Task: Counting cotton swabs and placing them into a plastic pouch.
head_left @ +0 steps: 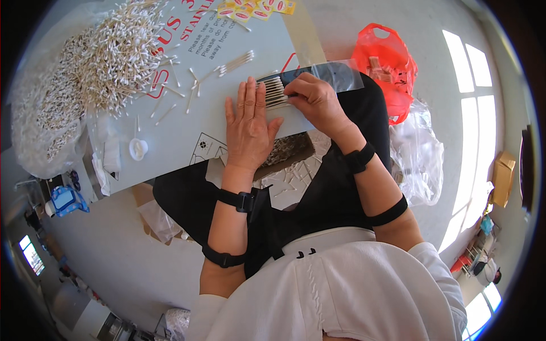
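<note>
red, black lettering point(196, 24) — grey tabletop point(176, 133)

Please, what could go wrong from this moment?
The row of cotton swabs between the left hand and right hand could slip out of line if either hand shifts. Loose swabs nearby might get mixed in. The large swab heap could shed more onto the table.

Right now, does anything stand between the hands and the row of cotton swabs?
Nothing visible does. The left hand lies flat at the left end of the row of swabs; the right hand has bent fingers at its right end. Clear film shows beyond the right hand, and the swab heap lies off to the left.
</note>
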{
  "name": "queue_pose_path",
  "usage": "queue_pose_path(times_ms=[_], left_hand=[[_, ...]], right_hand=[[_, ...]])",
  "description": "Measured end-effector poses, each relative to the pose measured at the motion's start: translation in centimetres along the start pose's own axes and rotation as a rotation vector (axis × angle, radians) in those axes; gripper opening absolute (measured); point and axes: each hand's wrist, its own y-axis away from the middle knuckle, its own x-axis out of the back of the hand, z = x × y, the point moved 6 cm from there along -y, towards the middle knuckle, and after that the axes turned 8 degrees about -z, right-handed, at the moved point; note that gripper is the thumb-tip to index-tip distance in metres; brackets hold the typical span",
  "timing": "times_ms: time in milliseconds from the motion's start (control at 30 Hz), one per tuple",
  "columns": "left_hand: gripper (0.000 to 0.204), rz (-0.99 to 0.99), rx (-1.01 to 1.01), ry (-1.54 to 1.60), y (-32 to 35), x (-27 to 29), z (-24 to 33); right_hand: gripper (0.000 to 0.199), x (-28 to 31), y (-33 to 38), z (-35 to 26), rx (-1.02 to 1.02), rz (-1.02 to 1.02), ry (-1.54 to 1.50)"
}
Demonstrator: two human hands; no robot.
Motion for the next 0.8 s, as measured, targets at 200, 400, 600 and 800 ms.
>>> queue_pose_path(times_ms=[200,400,600,800], left_hand=[[0.078,-0.076,0.036,-0.023,-0.1,-1.2,0.0],[0.078,-0.092,0.045,-0.034,0.0,-1.2,-0.1],[0.079,-0.094,0.050,-0.027,-0.1,-1.3,-0.1],[0.080,-0.095,0.056,-0.027,-0.1,-1.2,-0.1]], right_hand=[[0.009,-0.9,-0.3,-0.3,0.131,0.003,0.293],[0.009,-1.2,-0.6,-0.6,0.203,-0.044,0.413],[0.007,-1.4,-0.8,-0.2,0.246,-0.103,0.438],[0.011,-1.5,-1.8,-0.2,-0.044,-0.098,0.414]])
